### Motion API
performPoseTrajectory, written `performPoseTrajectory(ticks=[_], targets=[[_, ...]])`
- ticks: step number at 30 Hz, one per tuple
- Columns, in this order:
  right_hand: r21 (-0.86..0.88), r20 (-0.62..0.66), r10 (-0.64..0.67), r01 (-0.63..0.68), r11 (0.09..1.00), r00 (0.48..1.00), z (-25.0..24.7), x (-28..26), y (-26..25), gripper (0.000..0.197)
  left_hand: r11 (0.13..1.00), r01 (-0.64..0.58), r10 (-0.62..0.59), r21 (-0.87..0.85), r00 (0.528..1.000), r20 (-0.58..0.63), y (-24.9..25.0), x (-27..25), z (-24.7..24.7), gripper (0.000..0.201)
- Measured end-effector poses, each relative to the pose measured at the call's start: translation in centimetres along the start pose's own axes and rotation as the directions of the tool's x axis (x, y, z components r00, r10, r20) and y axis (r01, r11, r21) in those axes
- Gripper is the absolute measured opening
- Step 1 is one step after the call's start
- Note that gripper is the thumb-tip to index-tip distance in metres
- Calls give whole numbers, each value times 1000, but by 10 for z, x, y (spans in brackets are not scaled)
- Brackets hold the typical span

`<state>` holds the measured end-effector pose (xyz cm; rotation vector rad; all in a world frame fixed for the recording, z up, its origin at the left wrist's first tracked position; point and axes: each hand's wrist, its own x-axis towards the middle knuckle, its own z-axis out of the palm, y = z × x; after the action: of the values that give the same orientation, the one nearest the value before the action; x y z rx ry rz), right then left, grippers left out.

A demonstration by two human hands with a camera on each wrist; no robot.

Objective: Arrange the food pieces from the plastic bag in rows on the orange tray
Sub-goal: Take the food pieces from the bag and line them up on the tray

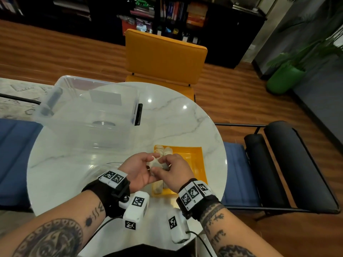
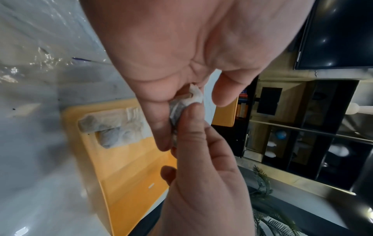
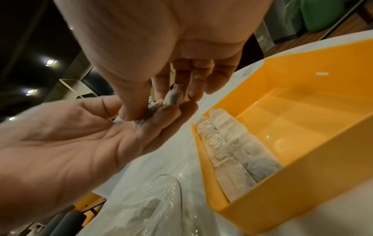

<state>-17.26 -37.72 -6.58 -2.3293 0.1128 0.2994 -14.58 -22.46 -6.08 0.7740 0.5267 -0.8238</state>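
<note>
A pale, grey-filled food piece (image 1: pixel 156 162) hangs between both hands over the left edge of the orange tray (image 1: pixel 194 154). My left hand (image 1: pixel 149 165) cradles it on slightly curled fingers (image 3: pixel 161 121), palm up. My right hand (image 1: pixel 164 164) pinches it from above with thumb and fingers (image 3: pixel 131 111). The piece (image 2: pixel 181 105) shows a white frilled edge. Several similar pieces (image 3: pixel 228 143) lie in a row along the tray's left wall (image 1: pixel 163 150); the rest of the tray floor is bare. The clear plastic bag (image 3: pixel 153 207) lies on the table left of the tray, with pale pieces inside.
A big clear plastic bin (image 1: pixel 89 112) stands at the back left of the round marble table (image 1: pixel 185 117). An orange chair (image 1: pixel 165 56) is behind the table and a black chair (image 1: pixel 278 164) to the right. The tray sits near the table's right front edge.
</note>
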Motion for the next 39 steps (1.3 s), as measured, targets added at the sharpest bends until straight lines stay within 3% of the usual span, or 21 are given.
performPoseTrajectory(ticks=[3,5,9,13,16,23,29,33,39], targets=[[-31,-42,-2,1,1000,999,-2,-1,0,29,1000,-24,23,18,998,51,-4,-3,4,38],[62,-67,8,-4,998,998,-4,-2,0,16,997,-49,45,59,996,73,-7,-6,6,35],[352,-83,35,-3,936,996,-4,-5,2,21,987,-100,92,126,993,70,-12,-6,4,31],[489,-93,83,-27,872,992,-5,-5,3,25,965,-136,140,226,990,-1,-15,-6,8,20],[542,-71,89,-37,840,993,-7,-7,4,32,913,-221,240,344,971,-14,-17,-7,10,14],[482,-16,44,-31,876,999,-17,-9,14,20,698,-357,481,621,876,-37,-18,4,10,12],[364,-37,21,-6,931,999,-28,-4,15,6,511,-367,543,777,839,38,-18,7,10,9],[308,-28,101,-88,947,994,-27,3,29,13,478,-318,560,818,829,-5,-17,10,1,14],[99,78,212,-219,971,974,-10,5,65,17,447,-106,549,888,816,-178,-21,19,-28,32]])
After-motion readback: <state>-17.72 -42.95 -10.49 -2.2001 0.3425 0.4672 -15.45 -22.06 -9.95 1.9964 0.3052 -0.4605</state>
